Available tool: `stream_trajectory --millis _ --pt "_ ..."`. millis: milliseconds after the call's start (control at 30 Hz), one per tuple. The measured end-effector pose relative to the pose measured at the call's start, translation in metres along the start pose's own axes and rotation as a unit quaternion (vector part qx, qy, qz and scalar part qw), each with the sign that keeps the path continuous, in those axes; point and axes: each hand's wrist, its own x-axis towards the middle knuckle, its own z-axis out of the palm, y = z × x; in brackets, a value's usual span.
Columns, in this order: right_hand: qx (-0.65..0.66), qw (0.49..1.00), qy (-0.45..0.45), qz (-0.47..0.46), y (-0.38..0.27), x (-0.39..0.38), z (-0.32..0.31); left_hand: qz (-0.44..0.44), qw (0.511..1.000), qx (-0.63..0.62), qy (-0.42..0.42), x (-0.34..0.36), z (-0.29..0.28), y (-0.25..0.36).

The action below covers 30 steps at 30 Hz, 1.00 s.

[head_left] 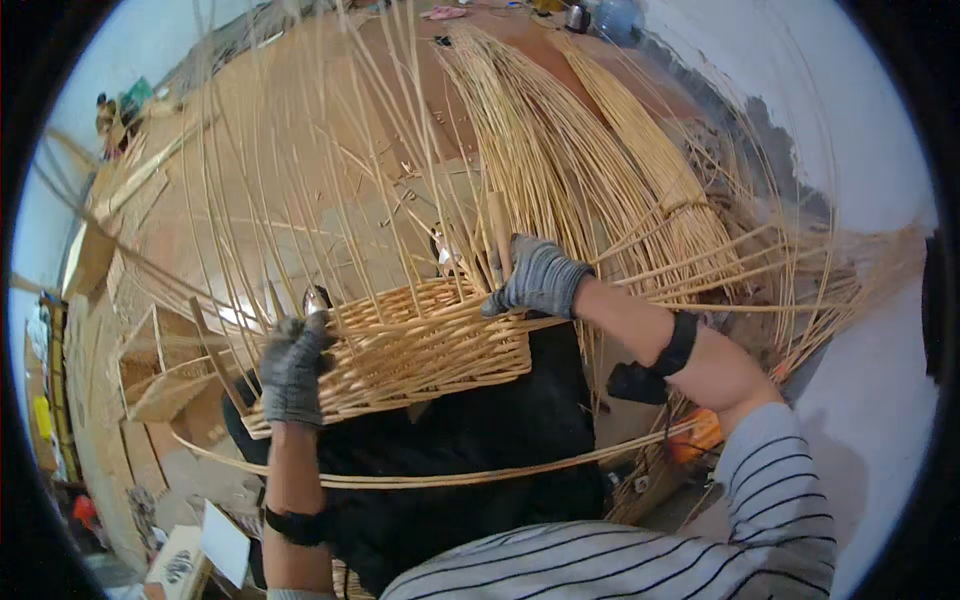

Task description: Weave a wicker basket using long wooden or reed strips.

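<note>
A half-woven willow basket (420, 350) lies on a black covering (430, 500) over my lap, with long upright rods rising from its rim. My left hand (295, 370), in a grey knit glove, is at the basket's left end, closed on a metal tool (316, 298) whose shape is partly hidden. My right hand (535, 275), also gloved, is closed at the right corner round a thick wooden post (498, 215), beside the rods that bend out to the right.
Long bundles of willow rods (630, 180) lie ahead and right on the floor (280, 120). Wooden boxes (150, 360) stand at left. Loose rods cross my lap. An orange object (695, 440) sits low right. A kettle (577, 17) and water jug (620, 20) stand far back.
</note>
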Motion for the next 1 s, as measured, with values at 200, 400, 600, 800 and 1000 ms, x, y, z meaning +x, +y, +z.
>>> stream_trajectory --millis 200,400,600,800,1000 --pt "0.011 0.981 0.148 0.128 -0.030 -0.012 0.020 0.435 0.806 0.372 -0.149 0.057 0.153 0.137" --pt "-0.013 0.939 0.231 0.255 -0.025 0.003 0.041 0.338 0.846 0.250 -0.328 0.065 0.192 0.115" --pt "0.009 0.968 0.152 0.202 0.014 0.025 0.023 0.215 0.948 0.186 0.145 0.038 -0.096 -0.007" --pt "0.018 0.945 0.283 0.165 -0.016 -0.026 0.006 0.134 0.986 0.101 0.019 -0.008 -0.141 -0.077" --pt "-0.264 0.920 0.288 0.022 -0.098 -0.084 0.040 0.046 0.992 -0.117 0.005 -0.032 -0.113 -0.034"
